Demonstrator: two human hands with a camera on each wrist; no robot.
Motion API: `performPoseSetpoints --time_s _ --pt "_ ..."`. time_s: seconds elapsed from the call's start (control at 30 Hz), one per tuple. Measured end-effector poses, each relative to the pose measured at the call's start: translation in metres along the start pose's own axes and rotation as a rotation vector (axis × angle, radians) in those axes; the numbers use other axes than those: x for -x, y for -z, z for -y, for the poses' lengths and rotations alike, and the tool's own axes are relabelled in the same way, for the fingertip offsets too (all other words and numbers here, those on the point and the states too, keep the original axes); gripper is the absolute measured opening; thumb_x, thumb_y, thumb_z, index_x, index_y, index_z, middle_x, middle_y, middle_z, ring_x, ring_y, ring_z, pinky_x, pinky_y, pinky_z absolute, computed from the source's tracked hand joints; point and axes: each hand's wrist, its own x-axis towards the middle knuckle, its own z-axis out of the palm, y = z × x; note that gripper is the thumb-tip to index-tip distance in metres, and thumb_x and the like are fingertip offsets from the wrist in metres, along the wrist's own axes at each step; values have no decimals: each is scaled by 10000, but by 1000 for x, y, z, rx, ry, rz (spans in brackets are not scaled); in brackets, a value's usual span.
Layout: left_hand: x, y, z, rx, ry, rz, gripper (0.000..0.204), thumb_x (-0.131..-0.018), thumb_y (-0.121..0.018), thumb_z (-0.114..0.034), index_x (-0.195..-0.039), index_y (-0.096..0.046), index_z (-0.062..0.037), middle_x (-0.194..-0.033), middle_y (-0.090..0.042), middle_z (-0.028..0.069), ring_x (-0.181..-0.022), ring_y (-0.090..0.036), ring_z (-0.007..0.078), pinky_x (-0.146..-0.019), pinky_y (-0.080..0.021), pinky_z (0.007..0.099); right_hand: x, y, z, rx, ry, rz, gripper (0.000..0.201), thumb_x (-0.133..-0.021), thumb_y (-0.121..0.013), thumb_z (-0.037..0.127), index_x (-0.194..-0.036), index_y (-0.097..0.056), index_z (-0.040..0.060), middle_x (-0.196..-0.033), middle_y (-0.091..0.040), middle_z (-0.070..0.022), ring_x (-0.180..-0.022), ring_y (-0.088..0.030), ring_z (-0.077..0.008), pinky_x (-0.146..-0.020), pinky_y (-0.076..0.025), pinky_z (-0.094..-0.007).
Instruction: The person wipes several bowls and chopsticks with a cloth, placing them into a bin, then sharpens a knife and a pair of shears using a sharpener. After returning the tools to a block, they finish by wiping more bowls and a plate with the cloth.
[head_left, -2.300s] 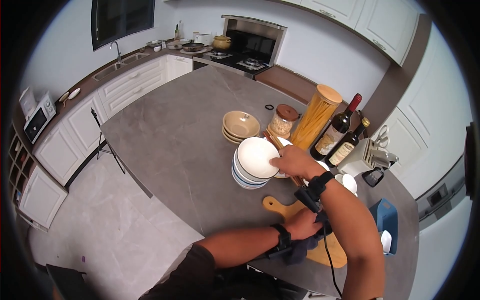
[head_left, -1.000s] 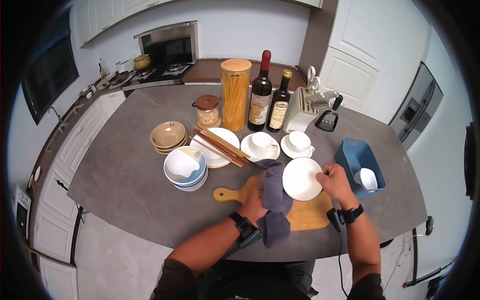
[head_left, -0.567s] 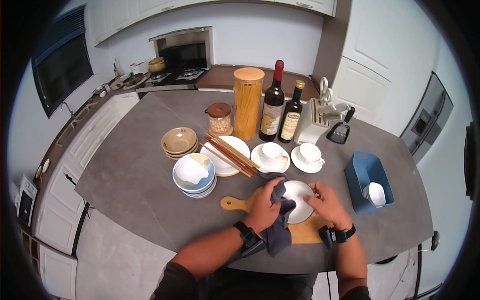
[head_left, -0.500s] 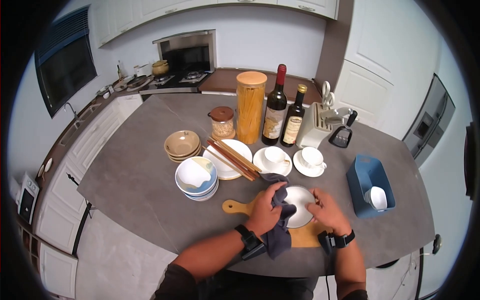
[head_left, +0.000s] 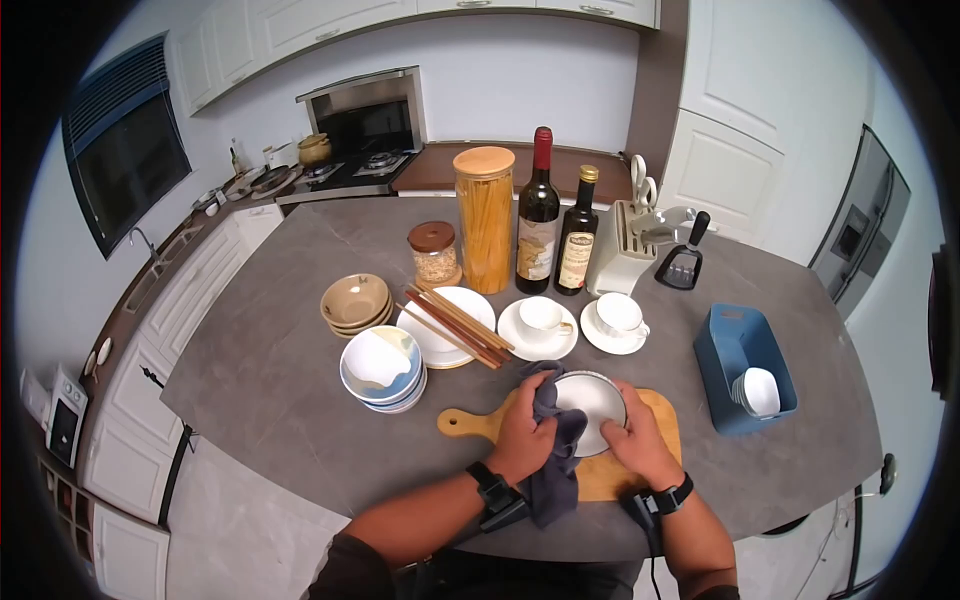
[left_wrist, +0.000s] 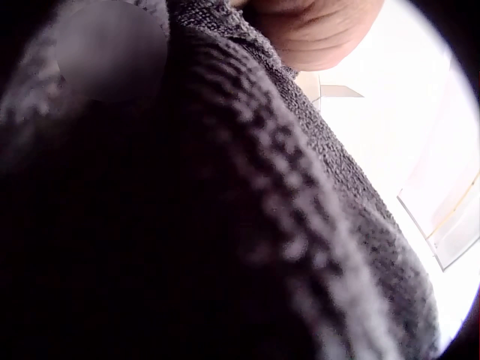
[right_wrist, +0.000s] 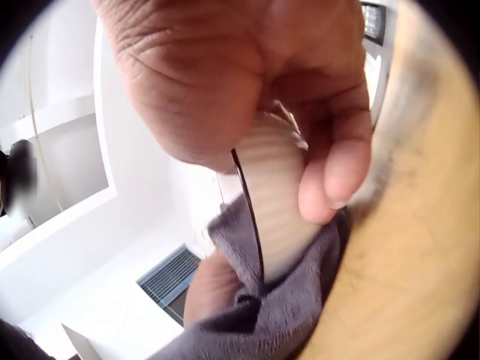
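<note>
A white bowl with a dark rim [head_left: 592, 400] is held above the wooden cutting board [head_left: 655, 440] in the head view. My right hand [head_left: 642, 440] grips its right side, thumb inside and fingers curled beneath, as the right wrist view shows with the bowl [right_wrist: 274, 202] and hand [right_wrist: 247, 82]. My left hand [head_left: 522, 432] pinches the bowl's left side through a dark grey cloth [head_left: 553, 480], which hangs down over the board. Cloth [left_wrist: 300, 202] fills most of the left wrist view.
Patterned bowls [head_left: 382, 365] and brown bowls [head_left: 356, 303] are stacked left. Chopsticks lie across a white plate [head_left: 470, 303]. Two cups on saucers [head_left: 540, 347], a pasta jar [head_left: 486, 225], bottles [head_left: 537, 240] and a knife block [head_left: 620, 250] stand behind. A blue basket [head_left: 722, 370] is right.
The right hand has left the stacked bowls at left and now holds a bowl at the cloth over the board. Lately the bowl has turned slightly, and its dark rim shows.
</note>
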Motion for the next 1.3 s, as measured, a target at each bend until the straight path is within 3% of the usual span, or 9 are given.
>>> performPoseSetpoints --time_s 0.17,0.37,0.5,0.57,0.63,0.73,0.97,1.23,1.3 --pt "3 -3 -6 -27 7 85 623 -890 -593 71 -1501 -531 -35 -1385 -651 232 -1322 -645 387 -1119 -493 400 -4 18 -4 -9 -36 89 503 -900 -541 -36 -1402 -558 -39 -1136 -737 -236 -1023 -737 -375 -939 -565 -399" --pt "1 -3 -3 0 53 54 623 -932 -640 15 -1533 -480 -20 -1380 -642 234 -1320 -643 358 -1123 -489 405 -2 -2 -18 155 81 -71 483 -893 -545 -11 -1375 -555 -28 -1148 -721 -289 -1029 -719 -459 -927 -565 -423" --pt "2 -5 16 101 56 94 660 -959 -631 26 -1578 -407 -14 -1458 -602 192 -1357 -609 282 -1151 -470 382 -5 -10 -34 108 192 -214 492 -908 -532 -7 -1400 -529 -26 -1116 -725 -240 -971 -742 -382 -887 -582 -426" --pt "2 -6 15 493 174 164 710 -965 -618 61 -1615 -346 -24 -1532 -543 136 -1398 -554 209 -1180 -449 353 -5 -11 -28 84 244 -199 494 -920 -532 -5 -1412 -522 -27 -1104 -730 -208 -931 -753 -333 -831 -605 -413" --pt "0 0 15 491 179 196 733 -969 -620 69 -1632 -326 -36 -1555 -523 120 -1416 -535 196 -1191 -443 345 -1 -13 -16 -333 -132 -62 475 -953 -546 10 -1427 -532 -22 -1107 -724 -134 -843 -740 -208 -664 -618 -338" --pt "1 7 10 549 231 250 773 -977 -639 62 -1661 -299 -60 -1588 -498 106 -1453 -503 189 -1216 -425 346 -1 -11 -26 -413 -172 -21 464 -982 -551 39 -1444 -551 -7 -1082 -727 -95 -744 -711 -127 -537 -569 -251" --pt "-6 9 -4 733 197 388 805 -1021 -695 -35 -1699 -270 -122 -1624 -473 97 -1498 -468 209 -1254 -388 375 -3 -12 -24 -413 -195 -50 327 -1042 -628 159 -1330 -643 6 -915 -731 -66 -606 -664 -116 -482 -500 -253" --pt "-8 9 -4 773 288 374 739 -1030 -675 -57 -1672 -312 -112 -1591 -500 100 -1442 -514 200 -1201 -447 357 -4 -17 -41 -232 -38 -87 363 -1078 -644 132 -1404 -609 -22 -1201 -724 -80 -1088 -658 -131 -965 -535 -299" --pt "-7 8 -3 790 324 360 726 -1025 -662 -43 -1664 -323 -102 -1580 -509 101 -1428 -524 197 -1189 -456 352 -2 -16 -36 -275 -52 -70 366 -1075 -643 128 -1405 -609 -27 -1227 -722 -87 -1103 -657 -139 -975 -535 -308"
